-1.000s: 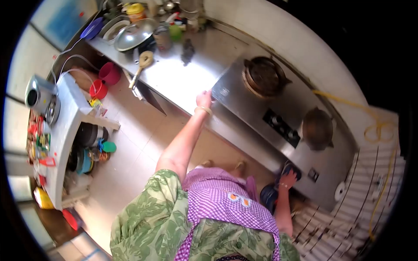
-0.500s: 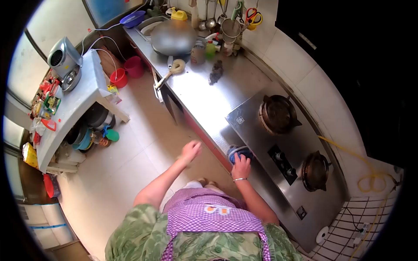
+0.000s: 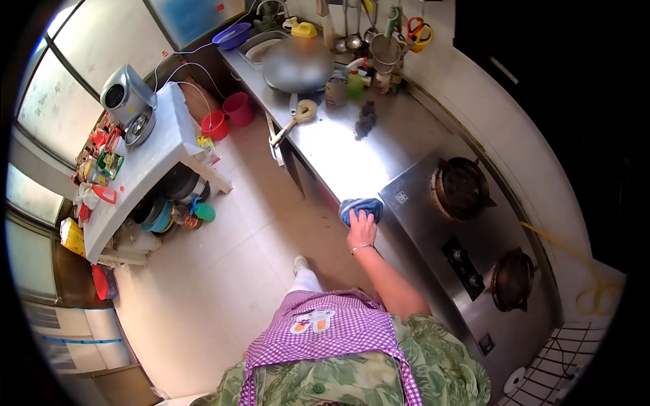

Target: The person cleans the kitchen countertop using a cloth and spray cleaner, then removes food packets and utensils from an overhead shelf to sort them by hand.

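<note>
My right hand [image 3: 362, 229], with a bracelet at the wrist, is closed over a blue cloth [image 3: 361, 209]. The cloth lies at the front edge of the steel counter [image 3: 329, 153], just left of the gas stove [image 3: 421, 215]. Part of it is hidden beneath my fingers. My left hand is out of view. Farther along the counter lie a dark grey scouring pad [image 3: 365, 120] and a long-handled brush [image 3: 299, 116] near the front edge.
Two burners, one a rear burner [image 3: 463, 188], stand on the stove. A wok [image 3: 298, 66], spray bottle [image 3: 355, 81] and jar [image 3: 336, 91] are at the counter's far end. A side table [image 3: 161, 139] stands left, with red buckets [image 3: 215, 126] on the floor beyond it.
My right hand has moved the cloth away from me, along the counter's front edge, from the stove's front to its left corner. My left hand has left the view. The whole view has shifted.
</note>
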`<state>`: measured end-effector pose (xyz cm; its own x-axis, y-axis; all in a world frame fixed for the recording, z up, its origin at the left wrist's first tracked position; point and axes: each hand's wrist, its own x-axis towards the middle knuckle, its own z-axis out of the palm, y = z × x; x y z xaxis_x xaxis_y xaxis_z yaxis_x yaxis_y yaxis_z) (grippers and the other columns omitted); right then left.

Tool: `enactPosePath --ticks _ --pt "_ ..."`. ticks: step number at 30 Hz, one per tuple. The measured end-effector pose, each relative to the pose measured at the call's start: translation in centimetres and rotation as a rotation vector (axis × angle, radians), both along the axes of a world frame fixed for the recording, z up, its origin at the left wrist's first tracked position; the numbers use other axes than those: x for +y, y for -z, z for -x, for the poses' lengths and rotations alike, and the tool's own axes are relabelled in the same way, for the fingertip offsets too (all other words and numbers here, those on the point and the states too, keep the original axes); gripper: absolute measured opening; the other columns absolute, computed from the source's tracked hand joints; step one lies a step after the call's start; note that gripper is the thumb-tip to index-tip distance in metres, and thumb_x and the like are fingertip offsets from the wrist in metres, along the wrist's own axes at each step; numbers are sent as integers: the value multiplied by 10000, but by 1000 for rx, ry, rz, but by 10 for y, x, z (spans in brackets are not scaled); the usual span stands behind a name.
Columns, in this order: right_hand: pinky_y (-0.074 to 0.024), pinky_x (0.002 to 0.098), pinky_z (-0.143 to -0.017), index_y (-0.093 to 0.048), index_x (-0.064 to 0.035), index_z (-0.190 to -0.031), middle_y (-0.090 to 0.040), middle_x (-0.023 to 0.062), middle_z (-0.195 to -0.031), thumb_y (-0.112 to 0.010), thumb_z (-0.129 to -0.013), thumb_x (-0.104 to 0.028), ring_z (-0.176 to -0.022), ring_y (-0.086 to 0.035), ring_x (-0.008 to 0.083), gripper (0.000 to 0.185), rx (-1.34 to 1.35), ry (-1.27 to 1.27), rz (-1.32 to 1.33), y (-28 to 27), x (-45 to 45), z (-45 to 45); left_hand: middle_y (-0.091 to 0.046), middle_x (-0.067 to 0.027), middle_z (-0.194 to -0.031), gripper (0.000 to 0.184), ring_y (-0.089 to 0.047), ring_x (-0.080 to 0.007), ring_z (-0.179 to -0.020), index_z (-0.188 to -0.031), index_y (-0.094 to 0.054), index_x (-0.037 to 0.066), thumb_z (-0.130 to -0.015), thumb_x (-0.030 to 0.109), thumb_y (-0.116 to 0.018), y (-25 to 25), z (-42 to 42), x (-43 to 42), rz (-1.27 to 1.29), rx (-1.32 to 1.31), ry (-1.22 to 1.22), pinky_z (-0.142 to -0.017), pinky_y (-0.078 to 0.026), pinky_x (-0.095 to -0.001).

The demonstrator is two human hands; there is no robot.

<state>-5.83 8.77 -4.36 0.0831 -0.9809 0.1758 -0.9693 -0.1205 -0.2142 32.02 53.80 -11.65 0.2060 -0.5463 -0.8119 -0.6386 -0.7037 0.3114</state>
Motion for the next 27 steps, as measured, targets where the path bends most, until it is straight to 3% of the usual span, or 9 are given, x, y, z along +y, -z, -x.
enactPosePath --ticks 9,10,13,15,18,19,22,23,27 --pt "-506 422 -797 -637 -236 -1147 -584 64 -1155 -584 -765 -48 -998 -534 319 429 2 70 98 19 -148 -50 -627 -119 -900 283 -650 -251 -790 -1127 -559 40 -925 231 -506 5 -88 -203 350 256 -522 -625 -517 -362" --pt "-503 430 -837 -623 -231 -1173 -580 71 -1171 -591 -783 -70 -1022 -531 328 423 75 125 -85 8 -168 -50 -624 -113 -895 286 -649 -244 -785 -1132 -553 39 -930 234 -501 2 -105 -223 419 280 -631 -619 -516 -356" --pt "-492 444 -871 -598 -214 -1210 -577 96 -1178 -630 -803 -183 -1085 -518 339 409 190 212 -152 -41 -187 -68 -608 -83 -875 296 -643 -210 -766 -1153 -528 32 -955 246 -476 12 -173 -269 336 442 -1146 -594 -508 -323" --pt "-485 461 -885 -586 -189 -1222 -579 111 -1176 -647 -806 -246 -1130 -501 346 425 341 247 -270 -81 -197 -92 -614 -86 -891 290 -642 -202 -766 -1143 -538 36 -955 248 -477 17 -209 -291 307 369 -1189 -592 -507 -313" --pt "-485 481 -877 -584 -156 -1218 -600 113 -1151 -655 -806 -306 -1107 -540 353 444 198 168 -398 -38 -249 -79 -621 -90 -918 296 -643 -205 -774 -1130 -545 30 -947 259 -504 8 -227 -336 255 308 -1111 -602 -508 -309" --pt "-503 465 -847 -587 -108 -1194 -621 116 -1098 -615 -861 -331 -1025 -603 329 401 42 140 -377 -12 -265 -71 -624 -94 -933 299 -646 -209 -783 -1127 -547 29 -945 263 -508 6 -225 -355 232 329 -1091 -607 -510 -310" --pt "-518 431 -825 -574 -79 -1186 -630 120 -1044 -556 -916 -355 -949 -637 307 386 -997 249 -633 18 -310 -88 -636 -115 -1005 327 -658 -225 -822 -1139 -553 29 -935 284 -522 -35 -194 -424 221 426 -1055 -614 -514 -321" --pt "-536 400 -798 -538 -48 -1197 -627 137 -1017 -511 -949 -371 -940 -640 289 408 -1276 321 -702 -26 -313 -115 -638 -119 -1025 348 -659 -226 -841 -1151 -554 30 -933 300 -527 -33 -185 -448 264 469 -1007 -626 -515 -318" --pt "-553 411 -794 -475 -34 -1230 -631 168 -1030 -494 -961 -371 -925 -654 294 431 -1657 252 -818 -80 -362 -176 -636 -127 -1079 428 -641 -214 -931 -1200 -546 27 -954 373 -504 -63 -150 -568 372 637 -766 -765 -508 -319"
